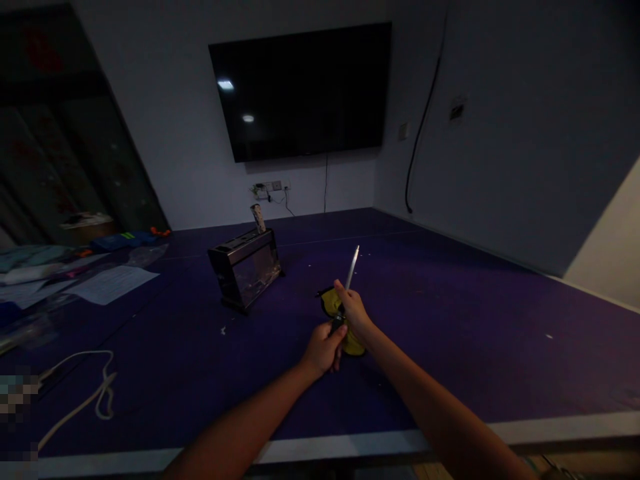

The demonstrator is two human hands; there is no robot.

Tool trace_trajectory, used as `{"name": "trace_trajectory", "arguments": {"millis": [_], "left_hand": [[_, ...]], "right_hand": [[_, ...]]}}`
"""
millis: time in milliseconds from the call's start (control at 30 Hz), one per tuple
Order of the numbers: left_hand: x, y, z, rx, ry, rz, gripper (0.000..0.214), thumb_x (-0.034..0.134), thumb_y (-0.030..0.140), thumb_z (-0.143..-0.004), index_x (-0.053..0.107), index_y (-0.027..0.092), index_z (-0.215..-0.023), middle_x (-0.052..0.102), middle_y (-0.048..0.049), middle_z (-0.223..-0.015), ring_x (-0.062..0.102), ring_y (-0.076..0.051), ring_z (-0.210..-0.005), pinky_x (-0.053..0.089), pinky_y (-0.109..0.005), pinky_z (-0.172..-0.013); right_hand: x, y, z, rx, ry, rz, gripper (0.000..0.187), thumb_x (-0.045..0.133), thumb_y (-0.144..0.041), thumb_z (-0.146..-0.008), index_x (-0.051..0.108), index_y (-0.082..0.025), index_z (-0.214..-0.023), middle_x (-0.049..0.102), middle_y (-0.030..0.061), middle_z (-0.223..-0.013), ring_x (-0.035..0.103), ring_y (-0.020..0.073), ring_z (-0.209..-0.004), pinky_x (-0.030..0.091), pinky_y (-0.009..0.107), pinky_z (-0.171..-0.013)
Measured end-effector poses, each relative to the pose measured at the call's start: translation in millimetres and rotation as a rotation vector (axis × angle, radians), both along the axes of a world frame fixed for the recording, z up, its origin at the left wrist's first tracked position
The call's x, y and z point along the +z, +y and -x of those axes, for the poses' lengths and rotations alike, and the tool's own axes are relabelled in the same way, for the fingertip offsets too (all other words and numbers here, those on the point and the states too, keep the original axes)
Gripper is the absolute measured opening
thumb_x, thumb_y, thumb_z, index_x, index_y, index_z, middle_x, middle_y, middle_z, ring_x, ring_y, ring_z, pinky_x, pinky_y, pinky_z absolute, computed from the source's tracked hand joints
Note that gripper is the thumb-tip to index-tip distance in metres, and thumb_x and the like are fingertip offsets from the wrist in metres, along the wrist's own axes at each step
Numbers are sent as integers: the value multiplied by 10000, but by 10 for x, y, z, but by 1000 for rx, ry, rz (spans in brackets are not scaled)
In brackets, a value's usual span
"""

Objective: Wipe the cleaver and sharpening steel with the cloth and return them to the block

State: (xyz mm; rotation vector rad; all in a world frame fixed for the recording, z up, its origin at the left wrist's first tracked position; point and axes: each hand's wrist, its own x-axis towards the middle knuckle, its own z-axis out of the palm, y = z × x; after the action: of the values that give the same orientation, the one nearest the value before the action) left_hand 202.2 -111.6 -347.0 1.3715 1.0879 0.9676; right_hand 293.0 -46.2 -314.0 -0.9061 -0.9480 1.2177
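Both my hands meet over the dark purple table [450, 320], near its middle. My left hand [323, 348] is closed round the dark handle of a knife [351, 268], whose bright blade points up and away. My right hand [354, 308] pinches the blade near its base, with a yellow cloth [331, 301] under and between the fingers. A dark metal toaster [245, 267] with a glass side stands a little to the left and beyond my hands. A patterned stick-like item [258, 218] pokes out of its top.
A white cord [95, 393] lies coiled at the near left. Papers [111, 283] and assorted clutter cover the far left. A large dark television [303, 90] hangs on the wall, with sockets [270, 187] below. The table's pale front edge [550, 430] runs close to me.
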Motion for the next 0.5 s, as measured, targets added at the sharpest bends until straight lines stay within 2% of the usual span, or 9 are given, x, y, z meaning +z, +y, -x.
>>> {"name": "trace_trajectory", "arguments": {"millis": [233, 333, 400, 500], "left_hand": [[42, -15, 6, 53, -55, -14, 472, 455, 653, -720, 432, 182, -693, 411, 82, -402, 367, -70, -259, 246, -182, -286], [69, -50, -6, 84, -45, -55, 490, 471, 672, -705, 436, 183, -697, 413, 79, -411, 366, -67, -274, 244, -183, -297], [92, -77, -15, 153, -44, -116, 495, 470, 677, -710, 436, 184, -685, 406, 76, -413, 365, -63, -291, 256, -183, -316], [193, -86, 21, 348, -65, -250, 492, 415, 677, -750, 427, 192, -669, 395, 70, -417, 377, -65, -326, 306, -187, -360]], "right_hand": [[42, -44, 86, 24, 18, -15, 519, 698, -649, -517, 491, -173, -509, 459, -37, -428, 392, 70, -373, 297, 209, -369], [32, -59, 75, -9, 58, -40, 537, 635, -693, -567, 494, -177, -515, 478, -28, -436, 401, 75, -374, 308, 214, -372], [-6, -43, 51, -73, 101, -8, 564, 547, -738, -617, 500, -183, -528, 494, -17, -444, 419, 87, -378, 326, 222, -376], [-101, 41, -31, -198, 141, 84, 573, 479, -754, -656, 532, -187, -585, 508, -17, -454, 441, 101, -392, 326, 224, -372]]}}
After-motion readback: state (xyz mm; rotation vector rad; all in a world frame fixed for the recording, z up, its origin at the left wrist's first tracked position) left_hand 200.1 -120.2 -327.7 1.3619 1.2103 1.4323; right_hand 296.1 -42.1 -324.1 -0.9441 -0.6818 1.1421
